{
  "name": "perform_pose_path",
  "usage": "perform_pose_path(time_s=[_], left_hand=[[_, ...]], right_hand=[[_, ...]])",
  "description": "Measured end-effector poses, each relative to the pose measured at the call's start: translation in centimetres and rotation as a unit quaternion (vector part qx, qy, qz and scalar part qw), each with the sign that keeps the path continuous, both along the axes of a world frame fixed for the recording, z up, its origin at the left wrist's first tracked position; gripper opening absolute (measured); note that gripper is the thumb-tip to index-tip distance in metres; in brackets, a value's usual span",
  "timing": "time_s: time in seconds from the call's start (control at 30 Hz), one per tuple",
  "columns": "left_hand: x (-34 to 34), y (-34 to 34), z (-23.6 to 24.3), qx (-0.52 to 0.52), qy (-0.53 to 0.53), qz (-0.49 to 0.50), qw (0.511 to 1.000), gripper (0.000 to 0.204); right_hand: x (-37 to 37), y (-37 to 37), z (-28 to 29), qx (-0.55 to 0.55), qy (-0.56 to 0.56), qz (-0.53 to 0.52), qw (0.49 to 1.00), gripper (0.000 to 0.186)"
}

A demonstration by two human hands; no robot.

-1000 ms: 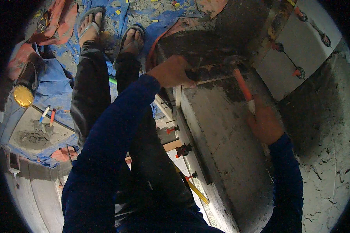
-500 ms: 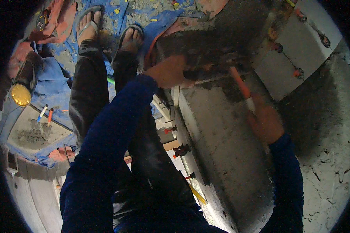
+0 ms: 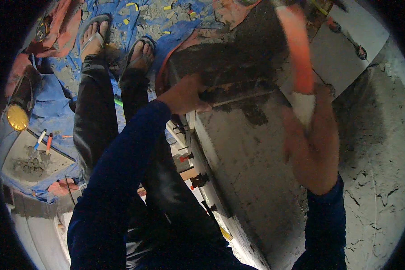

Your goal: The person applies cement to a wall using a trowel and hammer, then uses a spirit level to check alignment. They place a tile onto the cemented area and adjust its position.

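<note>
Grips a blurred orange-and-white-handled tool (image 3: 302, 67), perhaps a hammer, in the right hand (image 3: 312, 144), fingers wrapped round the white lower part, raised above the far right corner of a long grey concrete slab (image 3: 256, 171). Rests the left hand (image 3: 184, 94) at the slab's far left corner, thumb and fingers about the end of a dark, flat, mortar-stained strip (image 3: 243, 87), probably to steady it; cannot tell in this dim light how firmly closed. Has red-and-black clamps (image 3: 199, 181) along the slab's left edge, likely to press a narrow grey board (image 3: 213, 182) against it. Has a large pale-grey flat tile (image 3: 342, 49) beyond the slab's far right corner. Has, well left of the slab, a blue-and-white-handled trowel (image 3: 39, 138) and an orange-handled trowel (image 3: 49, 141) on a grey mortar board (image 3: 58, 163), handles outward, apparently for easy reach, near a crumpled blue plastic sheet (image 3: 56, 90), presumably to catch debris. Can make out no legible label or lettering.
</note>
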State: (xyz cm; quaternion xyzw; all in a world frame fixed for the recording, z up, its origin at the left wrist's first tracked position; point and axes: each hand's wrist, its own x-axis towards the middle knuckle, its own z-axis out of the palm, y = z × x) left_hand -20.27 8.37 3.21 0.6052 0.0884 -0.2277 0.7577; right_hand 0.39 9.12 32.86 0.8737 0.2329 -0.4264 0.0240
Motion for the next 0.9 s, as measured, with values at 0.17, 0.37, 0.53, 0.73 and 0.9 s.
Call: perform_pose_path(time_s=[0.17,0.37,0.53,0.73,0.9], left_hand=[[0.0,0.1,0.3,0.014,0.023,0.004,1.000,0.069],[0.5,1.5,1.0,-0.021,0.014,-0.021,0.999,0.071],[0.8,2.4,2.4,0.022,0.019,-0.064,0.997,0.065],[1.1,2.6,1.8,-0.022,0.016,-0.049,0.998,0.062],[0.0,0.8,1.2,0.076,-0.068,0.005,0.995,0.062]], right_hand=[[0.5,-2.4,-2.2,-0.002,0.034,0.225,0.974,0.039],[1.2,1.2,1.4,-0.029,-0.055,-0.056,0.997,0.048],[-0.1,-0.2,-1.7,-0.126,0.008,0.126,0.984,0.050],[2.7,-3.9,-2.9,-0.215,0.146,0.067,0.963,0.055],[0.9,-7.5,-4.6,-0.316,0.215,0.106,0.918,0.054]])
